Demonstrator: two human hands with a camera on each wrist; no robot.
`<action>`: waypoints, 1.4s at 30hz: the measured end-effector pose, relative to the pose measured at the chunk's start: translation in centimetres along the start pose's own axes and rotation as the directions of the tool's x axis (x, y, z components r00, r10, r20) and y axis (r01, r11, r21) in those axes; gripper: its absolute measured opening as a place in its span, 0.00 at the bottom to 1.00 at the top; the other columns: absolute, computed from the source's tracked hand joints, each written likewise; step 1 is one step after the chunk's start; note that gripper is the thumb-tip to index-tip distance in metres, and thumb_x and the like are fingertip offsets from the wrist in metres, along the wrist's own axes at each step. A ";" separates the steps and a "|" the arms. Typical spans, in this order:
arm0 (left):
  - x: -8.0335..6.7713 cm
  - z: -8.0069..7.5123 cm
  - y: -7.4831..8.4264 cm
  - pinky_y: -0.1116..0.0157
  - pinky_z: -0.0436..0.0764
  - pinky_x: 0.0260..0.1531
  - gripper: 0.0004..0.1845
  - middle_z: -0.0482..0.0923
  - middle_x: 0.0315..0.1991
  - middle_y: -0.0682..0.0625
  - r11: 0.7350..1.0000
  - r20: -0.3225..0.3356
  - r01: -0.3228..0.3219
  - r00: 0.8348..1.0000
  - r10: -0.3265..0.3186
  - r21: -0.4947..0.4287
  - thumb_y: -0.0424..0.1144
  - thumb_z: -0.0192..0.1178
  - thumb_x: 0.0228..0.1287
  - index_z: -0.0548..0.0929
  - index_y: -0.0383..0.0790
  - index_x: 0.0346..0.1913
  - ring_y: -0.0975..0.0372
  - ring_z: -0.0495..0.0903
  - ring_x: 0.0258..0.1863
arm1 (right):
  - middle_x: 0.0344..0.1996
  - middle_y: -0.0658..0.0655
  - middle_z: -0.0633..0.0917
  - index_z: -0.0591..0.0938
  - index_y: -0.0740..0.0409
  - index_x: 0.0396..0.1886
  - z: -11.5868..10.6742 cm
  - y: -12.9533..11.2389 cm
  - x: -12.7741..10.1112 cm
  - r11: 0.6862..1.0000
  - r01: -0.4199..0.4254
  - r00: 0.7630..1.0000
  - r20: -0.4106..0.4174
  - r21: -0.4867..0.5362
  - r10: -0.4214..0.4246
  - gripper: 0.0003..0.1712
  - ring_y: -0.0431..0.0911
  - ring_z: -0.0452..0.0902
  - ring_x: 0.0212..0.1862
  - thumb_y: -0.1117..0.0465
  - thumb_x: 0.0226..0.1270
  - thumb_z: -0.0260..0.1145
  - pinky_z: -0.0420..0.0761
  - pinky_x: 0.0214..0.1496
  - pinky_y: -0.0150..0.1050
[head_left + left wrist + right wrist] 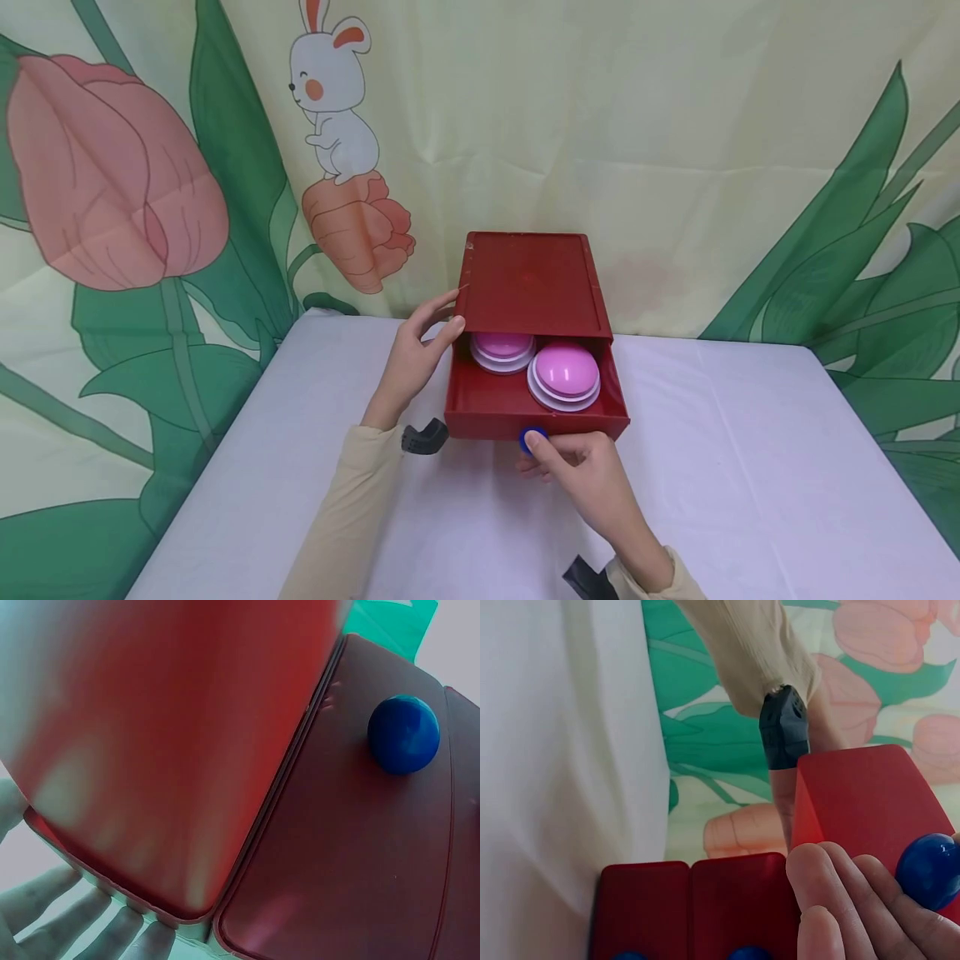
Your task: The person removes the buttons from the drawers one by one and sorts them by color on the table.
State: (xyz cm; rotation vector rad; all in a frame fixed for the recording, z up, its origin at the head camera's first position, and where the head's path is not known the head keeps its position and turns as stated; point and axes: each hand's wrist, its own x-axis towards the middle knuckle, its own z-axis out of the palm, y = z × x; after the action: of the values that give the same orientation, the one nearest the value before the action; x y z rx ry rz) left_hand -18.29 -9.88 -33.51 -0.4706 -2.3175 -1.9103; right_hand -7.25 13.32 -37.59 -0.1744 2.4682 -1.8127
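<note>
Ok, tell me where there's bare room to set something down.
White tabletop lies bare right of the red drawer and left of the left sleeve. Crowded: inside the drawer, where two pink domes sit, and its front, where the right hand pinches the blue knob.

From here I can't tell home from studio, but it looks like a staged corner. A hanging cloth [637,100] printed with tulips and a rabbit [333,83] backs the white-draped surface [750,467].
</note>
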 end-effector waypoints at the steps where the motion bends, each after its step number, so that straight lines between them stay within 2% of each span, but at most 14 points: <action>1: 0.0 0.0 -0.1 0.52 0.78 0.59 0.27 0.69 0.69 0.47 1.000 0.000 0.002 1.000 -0.002 0.000 0.41 0.58 0.72 0.69 0.42 0.72 0.54 0.71 0.66 | 0.27 0.52 0.90 0.91 0.57 0.32 0.0 0.0 0.0 1.000 -0.001 1.000 0.002 -0.001 0.001 0.18 0.45 0.88 0.32 0.48 0.70 0.66 0.85 0.38 0.40; 13: 0.2 -0.1 -0.2 0.50 0.77 0.60 0.27 0.69 0.69 0.45 1.000 -0.008 -0.001 1.000 0.001 -0.013 0.40 0.57 0.73 0.69 0.41 0.72 0.52 0.70 0.66 | 0.28 0.52 0.90 0.91 0.57 0.32 0.2 0.2 -0.6 1.000 0.014 1.000 0.012 0.015 -0.014 0.17 0.44 0.88 0.31 0.49 0.70 0.66 0.86 0.37 0.42; 24: 0.0 -0.1 -0.2 0.51 0.77 0.60 0.27 0.69 0.69 0.45 1.000 -0.008 -0.005 1.000 0.005 -0.008 0.40 0.58 0.72 0.69 0.41 0.72 0.53 0.71 0.66 | 0.26 0.49 0.90 0.91 0.54 0.31 0.7 0.3 -1.4 1.000 -0.005 1.000 -0.023 -0.026 0.005 0.15 0.41 0.87 0.31 0.49 0.69 0.67 0.85 0.38 0.35; 36: 0.1 -0.1 -0.4 0.51 0.78 0.59 0.27 0.70 0.69 0.45 1.000 -0.018 -0.012 1.000 0.012 -0.013 0.39 0.58 0.72 0.70 0.40 0.71 0.53 0.71 0.66 | 0.26 0.49 0.90 0.91 0.55 0.31 0.7 0.4 -2.1 1.000 -0.015 1.000 -0.024 -0.005 0.015 0.14 0.41 0.87 0.32 0.51 0.68 0.67 0.85 0.37 0.35; 42: 0.1 0.0 -0.4 0.52 0.78 0.59 0.27 0.71 0.68 0.44 1.000 -0.018 -0.019 1.000 0.019 -0.017 0.39 0.58 0.72 0.70 0.40 0.71 0.53 0.72 0.65 | 0.25 0.48 0.90 0.90 0.55 0.31 0.9 0.5 -2.5 1.000 0.017 0.999 -0.038 0.012 -0.016 0.12 0.41 0.87 0.32 0.53 0.69 0.67 0.85 0.39 0.35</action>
State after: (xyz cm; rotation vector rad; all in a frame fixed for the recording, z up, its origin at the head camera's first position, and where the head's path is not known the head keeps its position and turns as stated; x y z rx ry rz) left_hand -18.53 -9.95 -33.89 -0.4736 -2.2790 -1.9198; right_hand -4.67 13.00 -38.36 -0.1610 2.4873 -1.8551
